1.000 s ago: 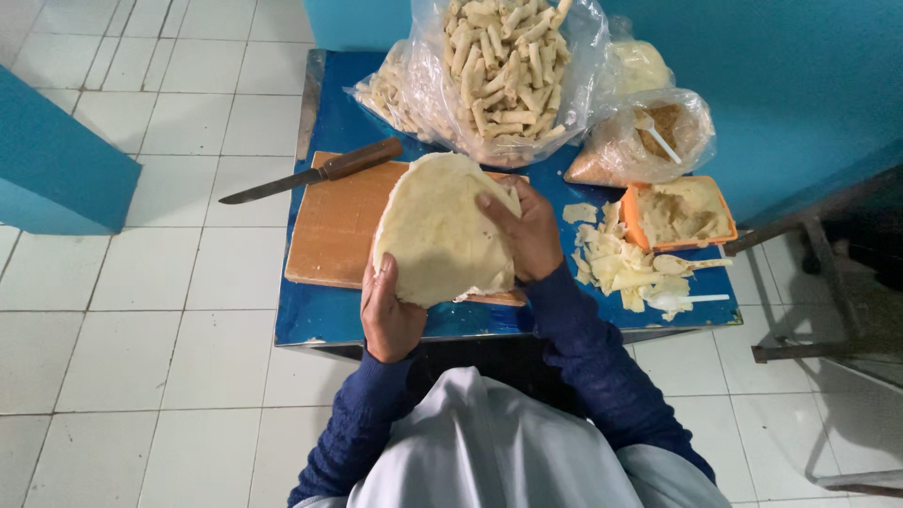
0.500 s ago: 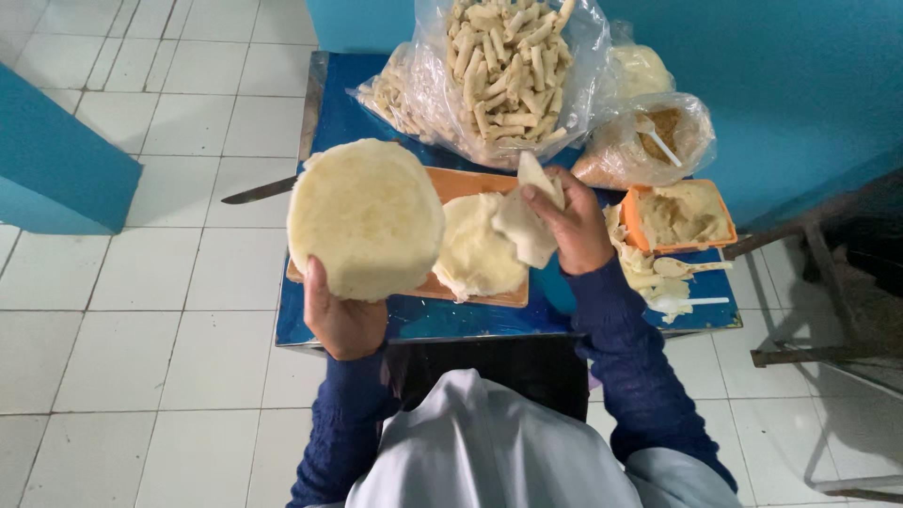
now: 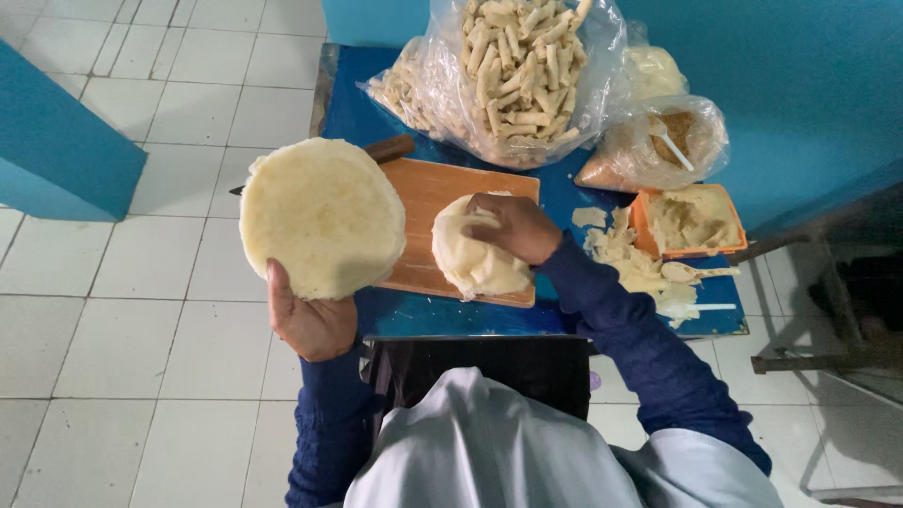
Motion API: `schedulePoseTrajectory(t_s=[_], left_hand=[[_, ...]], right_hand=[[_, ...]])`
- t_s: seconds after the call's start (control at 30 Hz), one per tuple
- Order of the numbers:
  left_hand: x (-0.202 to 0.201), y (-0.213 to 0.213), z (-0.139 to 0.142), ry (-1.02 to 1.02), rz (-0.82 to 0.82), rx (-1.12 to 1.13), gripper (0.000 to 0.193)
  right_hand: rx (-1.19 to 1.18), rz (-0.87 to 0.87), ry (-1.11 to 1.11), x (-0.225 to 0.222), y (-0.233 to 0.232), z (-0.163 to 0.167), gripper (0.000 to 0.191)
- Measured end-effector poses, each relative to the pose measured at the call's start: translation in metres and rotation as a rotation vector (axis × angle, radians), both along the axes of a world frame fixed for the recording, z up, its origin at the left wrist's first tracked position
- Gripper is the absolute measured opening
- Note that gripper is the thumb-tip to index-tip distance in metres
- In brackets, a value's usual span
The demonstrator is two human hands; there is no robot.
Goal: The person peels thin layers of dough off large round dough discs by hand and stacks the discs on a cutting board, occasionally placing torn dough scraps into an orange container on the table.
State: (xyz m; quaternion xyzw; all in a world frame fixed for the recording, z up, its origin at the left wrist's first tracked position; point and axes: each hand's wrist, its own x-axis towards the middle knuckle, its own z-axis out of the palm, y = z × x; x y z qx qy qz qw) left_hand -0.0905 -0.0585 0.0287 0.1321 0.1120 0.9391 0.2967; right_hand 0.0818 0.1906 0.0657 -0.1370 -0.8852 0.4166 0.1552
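My left hand [image 3: 310, 320] holds up a round stack of pale thin wrappers [image 3: 323, 214] over the left edge of the blue table [image 3: 451, 315]. My right hand [image 3: 513, 228] presses a single crumpled wrapper sheet [image 3: 470, 263] down onto the orange-brown cutting board [image 3: 423, 193]. The stack hides the left part of the board and most of a knife [image 3: 388, 148], whose brown handle shows behind it.
A large clear bag of rolled sticks [image 3: 513, 71] stands at the back. A bag of brown crumbs with a white spoon [image 3: 663, 141] and an orange tub of filling [image 3: 691, 218] sit right. Wrapper scraps [image 3: 630, 263] lie by the tub. White tiled floor [image 3: 113, 310] lies left.
My left hand lifted the wrapper stack off the board and to the left. My right hand peeled one sheet away and brought it down onto the board.
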Motion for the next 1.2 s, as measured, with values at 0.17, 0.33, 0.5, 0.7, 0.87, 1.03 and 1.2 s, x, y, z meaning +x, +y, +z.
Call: schedulePoseTrajectory(t_s=[0.17, 0.33, 0.5, 0.7, 0.87, 1.03, 1.2], left_hand=[[-0.003, -0.001, -0.013, 0.019, -0.009, 0.0, 0.062], [-0.007, 0.0, -0.018, 0.106, -0.052, 0.158, 0.053], [-0.007, 0.001, -0.008, 0.003, 0.025, -0.054, 0.062], [-0.006, 0.004, -0.015, 0.049, -0.04, 0.074, 0.055], [-0.005, 0.003, -0.016, -0.019, 0.001, -0.052, 0.06], [-0.003, 0.004, -0.007, 0.013, -0.01, -0.027, 0.06], [0.002, 0.006, -0.003, -0.003, 0.001, -0.098, 0.061]], right_hand=[[0.157, -0.075, -0.037, -0.005, 0.008, -0.009, 0.031], [-0.085, 0.04, -0.071, 0.013, -0.014, 0.014, 0.025], [-0.089, 0.094, -0.079, 0.02, -0.018, 0.022, 0.023], [0.131, -0.071, -0.05, -0.002, 0.004, -0.008, 0.037], [0.309, -0.036, 0.009, 0.002, 0.009, -0.008, 0.037], [0.329, -0.171, -0.2, 0.008, 0.002, 0.01, 0.028], [0.523, -0.186, -0.174, 0.011, -0.006, 0.023, 0.021]])
